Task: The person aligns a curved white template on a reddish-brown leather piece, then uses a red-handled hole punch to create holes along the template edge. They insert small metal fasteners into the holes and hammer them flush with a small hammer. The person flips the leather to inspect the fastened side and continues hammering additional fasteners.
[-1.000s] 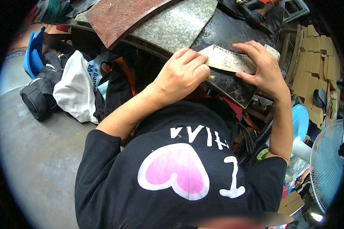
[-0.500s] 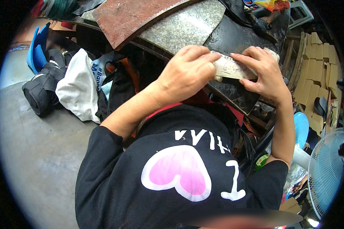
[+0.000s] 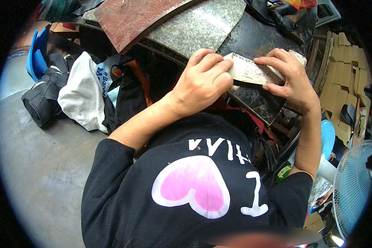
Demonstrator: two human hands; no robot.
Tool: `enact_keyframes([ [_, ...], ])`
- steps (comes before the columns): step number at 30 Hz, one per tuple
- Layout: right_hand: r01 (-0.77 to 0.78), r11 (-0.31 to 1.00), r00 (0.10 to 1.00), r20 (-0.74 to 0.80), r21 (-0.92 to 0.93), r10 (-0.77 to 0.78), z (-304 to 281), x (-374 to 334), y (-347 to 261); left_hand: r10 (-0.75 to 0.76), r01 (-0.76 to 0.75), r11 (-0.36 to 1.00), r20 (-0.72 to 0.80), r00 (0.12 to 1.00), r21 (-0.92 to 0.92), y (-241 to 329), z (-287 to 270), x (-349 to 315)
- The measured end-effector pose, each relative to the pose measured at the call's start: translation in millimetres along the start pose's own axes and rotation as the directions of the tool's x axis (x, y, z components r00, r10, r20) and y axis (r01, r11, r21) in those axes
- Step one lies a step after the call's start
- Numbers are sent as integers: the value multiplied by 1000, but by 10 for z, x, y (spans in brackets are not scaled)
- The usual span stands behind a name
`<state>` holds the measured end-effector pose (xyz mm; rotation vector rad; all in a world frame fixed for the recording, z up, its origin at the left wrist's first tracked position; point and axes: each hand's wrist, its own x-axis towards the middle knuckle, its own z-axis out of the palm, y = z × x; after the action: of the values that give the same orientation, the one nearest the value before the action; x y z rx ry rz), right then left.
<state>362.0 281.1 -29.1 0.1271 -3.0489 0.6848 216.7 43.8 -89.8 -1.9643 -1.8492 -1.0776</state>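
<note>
Between my hands, above the dark tabletop, is a pale cream, flat, stiff-looking piece (image 3: 252,73) with handwriting on its face and small dark marks along its upper edge. My left hand (image 3: 206,82) is closed, its fingertips pinching the left end of this piece. My right hand (image 3: 291,78) curves round the other end, thumb below and fingers above. The far end of the piece shows past the right knuckles. What lies under the left fingers is hidden.
A reddish-brown curved board (image 3: 132,20) lies over a speckled grey slab (image 3: 194,31) on the dark table (image 3: 256,39). Black scraps (image 3: 285,25) lie at the back. Stacked cardboard (image 3: 341,74) and a fan (image 3: 353,186) stand right; a grey-white cloth (image 3: 80,93) hangs left.
The cream piece now shows more of its written face between my hands. My right hand has shifted slightly right, away from the left. Both hands keep their grip.
</note>
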Motion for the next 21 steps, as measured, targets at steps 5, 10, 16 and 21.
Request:
enact_keyframes([
  [5, -33, 999, 999, 8, -31, 34, -41, -95, 1, -39, 43, 996, -47, 998, 78, 53, -15, -76],
  [10, -30, 999, 999, -18, 38, 31, -78, -164, 26, -16, 17, 997, -25, 1000, 70, 14, -49, -69],
  [16, -62, 997, 998, 17, 44, 62, -120, -266, 27, -27, 26, 999, 51, 998, 22, 22, -90, -35],
  [21, -59, 995, 998, 41, 85, 56, -135, -300, 71, 150, -152, 987, 40, 988, 48, -75, -19, 86],
])
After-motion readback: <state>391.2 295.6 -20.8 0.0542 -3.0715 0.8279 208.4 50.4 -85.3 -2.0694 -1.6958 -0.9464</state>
